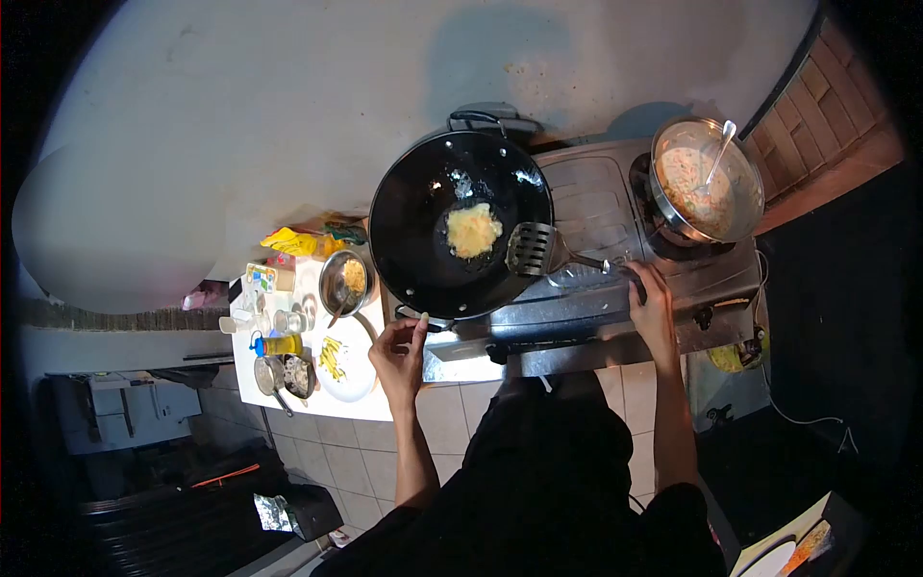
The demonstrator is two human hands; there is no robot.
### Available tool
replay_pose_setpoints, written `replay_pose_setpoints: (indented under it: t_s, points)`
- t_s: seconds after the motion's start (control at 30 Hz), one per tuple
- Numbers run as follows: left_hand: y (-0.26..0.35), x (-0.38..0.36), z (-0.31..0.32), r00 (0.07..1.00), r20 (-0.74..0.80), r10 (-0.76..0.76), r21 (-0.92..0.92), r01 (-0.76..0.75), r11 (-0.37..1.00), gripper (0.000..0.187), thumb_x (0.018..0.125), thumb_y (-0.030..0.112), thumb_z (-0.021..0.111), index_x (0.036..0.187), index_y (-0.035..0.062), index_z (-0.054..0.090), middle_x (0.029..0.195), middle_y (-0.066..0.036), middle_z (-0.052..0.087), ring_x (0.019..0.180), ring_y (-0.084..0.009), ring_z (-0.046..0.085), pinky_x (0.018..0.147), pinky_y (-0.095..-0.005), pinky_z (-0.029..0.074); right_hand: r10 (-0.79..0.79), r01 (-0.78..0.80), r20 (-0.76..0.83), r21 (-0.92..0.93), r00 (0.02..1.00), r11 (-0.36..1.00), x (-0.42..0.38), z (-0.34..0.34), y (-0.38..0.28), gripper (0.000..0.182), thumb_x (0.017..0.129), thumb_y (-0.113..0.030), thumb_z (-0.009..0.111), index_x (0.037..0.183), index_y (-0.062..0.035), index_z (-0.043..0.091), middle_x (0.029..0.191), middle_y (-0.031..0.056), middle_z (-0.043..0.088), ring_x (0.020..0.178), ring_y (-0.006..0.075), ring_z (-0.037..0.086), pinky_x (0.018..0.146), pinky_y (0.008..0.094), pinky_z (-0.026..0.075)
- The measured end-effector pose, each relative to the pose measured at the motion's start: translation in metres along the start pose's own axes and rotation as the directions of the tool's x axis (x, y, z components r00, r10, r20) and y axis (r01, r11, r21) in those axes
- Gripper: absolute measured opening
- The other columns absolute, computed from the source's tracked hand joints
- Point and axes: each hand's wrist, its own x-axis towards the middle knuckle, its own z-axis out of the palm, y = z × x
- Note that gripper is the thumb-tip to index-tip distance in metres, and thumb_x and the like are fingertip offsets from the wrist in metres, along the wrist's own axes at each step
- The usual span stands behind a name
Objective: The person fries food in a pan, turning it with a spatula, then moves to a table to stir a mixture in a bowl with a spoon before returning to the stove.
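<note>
A black wok sits on the left part of the stove, with a pale yellow fritter in its oily bottom. My left hand is at the wok's near handle, fingers closed on its left end. In my right hand is the handle of a slotted turner. The turner's blade hangs over the wok's right rim, close to the fritter but apart from it. On the right burner stands a metal pot of pale batter with bits in it, a spoon leaning inside.
The steel stove stands against the wall. Left of it, a white table bears a metal bowl with fried food, a white plate with yellow-green strips, a blue-capped oil bottle and small bowls. A cable hangs at the right.
</note>
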Motion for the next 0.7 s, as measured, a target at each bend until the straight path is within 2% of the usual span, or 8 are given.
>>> replay_pose_setpoints:
  t_s: [0.2, 0.3, 0.37, 0.43, 0.5, 0.53, 0.63, 0.7]
  points:
    - [0.001, -0.016, 0.001, 0.998, -0.047, 0.051, -0.048, -0.054, 0.997, 0.02, 0.084, 0.017, 0.07, 0.09, -0.0025, 0.068, 0.079, -0.007, 0.067, 0.071, -0.012, 0.061, 0.067, -0.0258, 0.047, -0.086, 0.085, -0.014, -0.076, 0.996, 0.993, 0.002, 0.017, 0.012, 0.037, 0.08, 0.007, 0.056, 0.116, 0.002, 0.055, 0.108, 0.022, 0.06, 0.102, 0.0404, 0.057, 0.086, 0.0418, 0.047]
    - [-0.004, -0.035, -0.003, 0.981, -0.095, 0.168, -0.094, -0.177, 0.98, 0.018, 0.086, 0.015, 0.068, 0.096, -0.0005, 0.067, 0.079, -0.006, 0.066, 0.071, -0.0113, 0.059, 0.064, -0.0249, 0.045, -0.103, 0.106, 0.022, -0.147, 0.994, 0.983, 0.002, 0.016, 0.011, 0.045, 0.081, 0.003, 0.059, 0.125, 0.0025, 0.048, 0.117, 0.0233, 0.056, 0.107, 0.0398, 0.054, 0.091, 0.0424, 0.044]
    - [-0.005, -0.055, -0.008, 0.99, -0.076, 0.118, -0.218, -0.132, 0.967, 0.018, 0.088, 0.013, 0.066, 0.099, 0.0001, 0.066, 0.079, -0.004, 0.065, 0.072, -0.0105, 0.058, 0.067, -0.024, 0.045, -0.17, 0.177, 0.047, -0.246, 0.984, 0.953, 0.003, 0.014, 0.007, 0.053, 0.084, -0.003, 0.06, 0.133, 0.0024, 0.04, 0.125, 0.0244, 0.05, 0.113, 0.0391, 0.051, 0.097, 0.0427, 0.041]
    - [-0.013, -0.078, -0.018, 0.986, 0.159, -0.058, -0.687, 0.152, 0.711, 0.027, 0.091, 0.014, 0.062, 0.115, 0.0031, 0.058, 0.087, -0.003, 0.062, 0.081, -0.0098, 0.056, 0.071, -0.0232, 0.043, -0.214, 0.234, 0.109, -0.224, 0.971, 0.946, 0.009, 0.011, -0.002, 0.055, 0.087, -0.007, 0.06, 0.136, 0.0018, 0.037, 0.131, 0.0243, 0.046, 0.12, 0.0395, 0.047, 0.1, 0.0426, 0.038]
    - [-0.019, -0.102, -0.028, 0.91, 0.377, -0.172, -0.908, 0.4, 0.127, 0.03, 0.093, 0.019, 0.058, 0.12, 0.006, 0.053, 0.092, -0.003, 0.058, 0.082, -0.0105, 0.054, 0.07, -0.0241, 0.042, -0.179, 0.189, 0.092, -0.103, 0.979, 0.977, 0.018, 0.008, -0.018, 0.053, 0.088, -0.007, 0.059, 0.136, 0.0022, 0.037, 0.132, 0.025, 0.045, 0.122, 0.0398, 0.045, 0.101, 0.0423, 0.037]
    - [-0.026, -0.114, -0.03, 0.921, 0.358, -0.157, -0.922, 0.374, 0.095, 0.031, 0.095, 0.022, 0.055, 0.122, 0.0079, 0.049, 0.094, -0.002, 0.055, 0.081, -0.0117, 0.052, 0.07, -0.0249, 0.043, -0.244, 0.246, 0.044, -0.04, 0.969, 0.969, 0.021, 0.011, -0.027, 0.05, 0.088, -0.008, 0.058, 0.134, 0.0029, 0.039, 0.132, 0.0244, 0.046, 0.123, 0.0386, 0.046, 0.101, 0.0418, 0.037]
    - [-0.038, -0.159, -0.042, 0.927, 0.311, -0.21, -0.95, 0.298, -0.089, 0.04, 0.092, 0.019, 0.058, 0.128, 0.006, 0.045, 0.095, -0.004, 0.054, 0.083, -0.0139, 0.052, 0.072, -0.0255, 0.044, -0.28, 0.28, 0.078, 0.01, 0.957, 0.96, 0.011, 0.01, -0.078, 0.045, 0.089, -0.008, 0.057, 0.13, 0.0033, 0.043, 0.128, 0.0233, 0.051, 0.121, 0.0371, 0.048, 0.1, 0.0414, 0.038]
    - [-0.048, -0.193, -0.045, 0.933, 0.267, -0.24, -0.961, 0.239, -0.137, 0.04, 0.093, 0.02, 0.057, 0.128, 0.0061, 0.044, 0.095, -0.005, 0.054, 0.082, -0.0139, 0.052, 0.071, -0.025, 0.045, -0.328, 0.32, 0.111, 0.087, 0.938, 0.944, -0.01, 0.015, -0.111, 0.039, 0.09, -0.009, 0.057, 0.126, 0.0036, 0.048, 0.123, 0.0214, 0.056, 0.117, 0.0353, 0.052, 0.1, 0.0401, 0.038]
